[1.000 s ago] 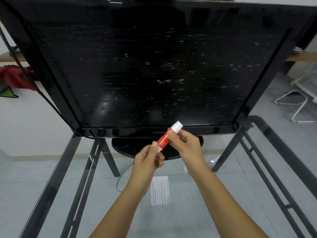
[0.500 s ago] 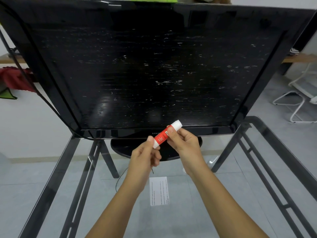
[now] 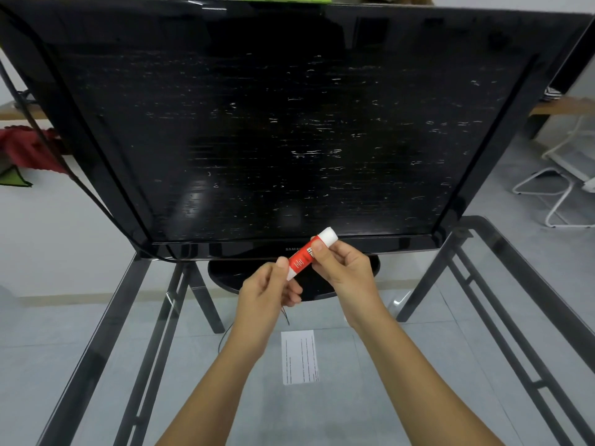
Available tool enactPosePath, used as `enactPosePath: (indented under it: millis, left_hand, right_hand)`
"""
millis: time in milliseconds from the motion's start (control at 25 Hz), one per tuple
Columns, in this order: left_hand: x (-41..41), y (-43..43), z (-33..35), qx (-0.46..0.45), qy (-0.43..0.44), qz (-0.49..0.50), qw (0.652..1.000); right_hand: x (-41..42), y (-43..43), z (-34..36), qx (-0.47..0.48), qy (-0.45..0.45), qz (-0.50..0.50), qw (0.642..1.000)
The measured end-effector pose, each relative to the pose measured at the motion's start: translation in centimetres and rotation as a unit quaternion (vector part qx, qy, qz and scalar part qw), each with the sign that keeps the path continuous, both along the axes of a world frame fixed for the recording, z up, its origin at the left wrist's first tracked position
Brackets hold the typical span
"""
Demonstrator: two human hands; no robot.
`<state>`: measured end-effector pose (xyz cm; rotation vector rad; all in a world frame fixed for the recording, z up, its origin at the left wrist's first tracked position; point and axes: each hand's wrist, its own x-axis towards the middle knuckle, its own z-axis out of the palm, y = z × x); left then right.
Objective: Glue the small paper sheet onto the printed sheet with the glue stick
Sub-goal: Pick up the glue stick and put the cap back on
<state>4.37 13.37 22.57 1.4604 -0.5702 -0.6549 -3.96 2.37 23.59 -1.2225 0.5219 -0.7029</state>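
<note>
While both hands hover above the table, left hand (image 3: 270, 289) grip pinching glue stick (image 3: 310, 252) base, right hand (image 3: 346, 272) pinching its middle

- Lower end of the glue stick (image 3: 308, 255) covered by the left hand (image 3: 269, 292).
- Part of its label hidden under the right hand (image 3: 346, 272) fingers (image 3: 318, 252); wording only partly legible.
- Print on the printed sheet (image 3: 300, 357) too small to read.
- Small paper sheet not made out anywhere.
- Monitor (image 3: 273, 123) top corners cut off by the frame edge.
- Both forearms cut off at the bottom edge.
</note>
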Motion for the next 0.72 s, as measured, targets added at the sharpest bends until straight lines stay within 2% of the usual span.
enactPosePath:
  millis: [40,80,120,160,200,240,280,320,400,440,520,560,600,720]
  left_hand:
    - [0.3,-0.1,0.4,0.030,0.080,-0.013,0.996]
    - [0.6,-0.1,0.9,0.051,0.200,-0.046,0.977]
    - [0.8,0.1,1.5,0.059,0.342,-0.095,0.933]
    - [1.2,0.2,1.9,0.048,0.465,-0.138,0.873]
    - [1.4,0.5,2.0,0.034,0.539,-0.162,0.826]
    - [1.4,0.6,1.9,0.032,0.561,-0.171,0.809]
    - [1.3,0.5,1.8,0.040,0.535,-0.164,0.828]
    - [1.1,0.3,1.6,0.056,0.463,-0.143,0.873]
    - [0.3,0.1,0.8,0.051,0.241,-0.059,0.968]
    - [-0.1,0.0,0.4,0.015,0.126,-0.022,0.992]
    - [-0.5,0.3,-0.4,-0.012,-0.062,-0.005,0.998]
    - [-0.5,0.4,-0.5,-0.006,-0.095,-0.007,0.995]
    - [-0.3,0.4,-0.5,0.005,-0.084,-0.011,0.996]
    - [0.0,0.0,0.0,0.025,0.035,-0.049,0.998]
  right_hand:
    - [0.0,0.0,0.0,-0.001,-0.002,0.005,1.000]
    - [0.0,0.0,0.1,-0.002,-0.005,0.010,1.000]
    - [0.0,0.0,0.1,-0.005,-0.006,0.016,1.000]
    - [0.0,0.0,0.1,-0.012,-0.006,0.022,1.000]
    - [0.0,0.1,0.1,-0.021,-0.003,0.026,0.999]
    - [0.0,0.3,0.0,-0.028,0.001,0.027,0.999]
    - [0.0,0.4,-0.1,-0.033,0.007,0.022,0.999]
    - [0.0,0.5,-0.2,-0.035,0.011,0.015,0.999]
    - [-0.1,0.5,-0.4,-0.032,0.014,-0.005,0.999]
    - [-0.1,0.4,-0.4,-0.026,0.013,-0.011,1.000]
    - [-0.1,0.2,-0.4,-0.016,0.011,-0.005,1.000]
    - [-0.1,0.2,-0.4,-0.017,0.012,0.003,1.000]
    - [0.0,0.1,-0.5,-0.021,0.014,0.011,1.000]
    - [-0.1,-0.1,-0.9,-0.024,0.014,0.016,0.999]
